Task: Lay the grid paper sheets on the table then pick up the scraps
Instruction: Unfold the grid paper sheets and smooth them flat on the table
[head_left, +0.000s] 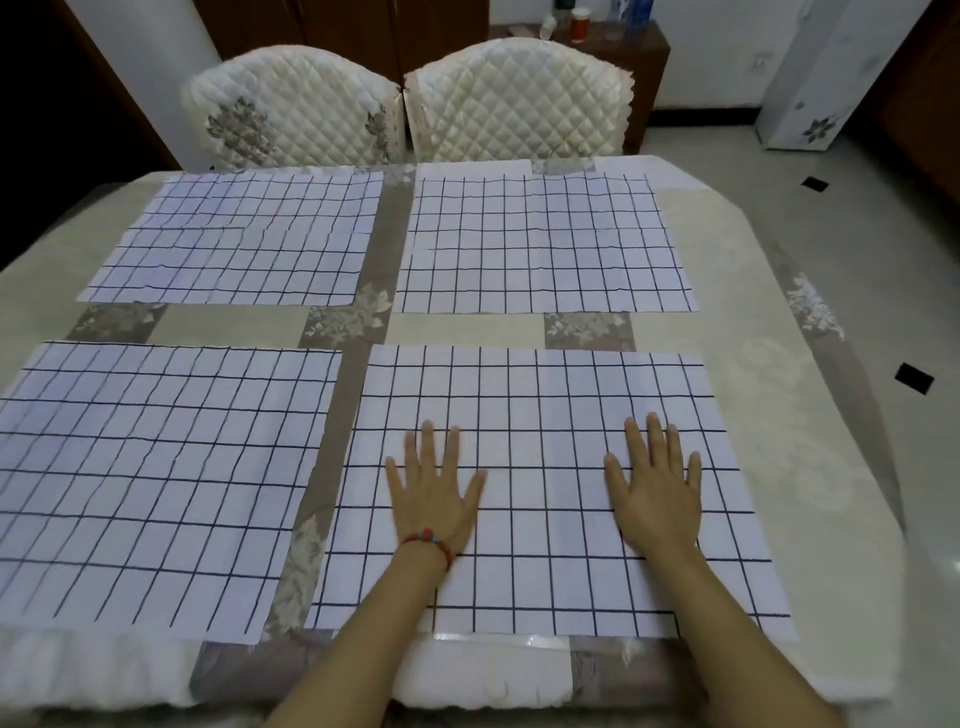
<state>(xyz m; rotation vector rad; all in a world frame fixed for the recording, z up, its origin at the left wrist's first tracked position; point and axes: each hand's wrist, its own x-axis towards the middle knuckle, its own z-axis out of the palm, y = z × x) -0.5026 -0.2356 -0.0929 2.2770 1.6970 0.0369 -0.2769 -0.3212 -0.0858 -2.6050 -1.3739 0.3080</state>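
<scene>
Already 4 grid sheets lie placed; left hand and right hand press spread flat on the nearest sheet; no scraps visible.

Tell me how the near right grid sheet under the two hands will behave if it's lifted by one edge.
The near right grid sheet looks thin and lies flat, so it would probably flop and bend. It seems pieced together, so it might fold or part along its seams. The left hand and right hand press it flat; released, it may slide easily.
</scene>
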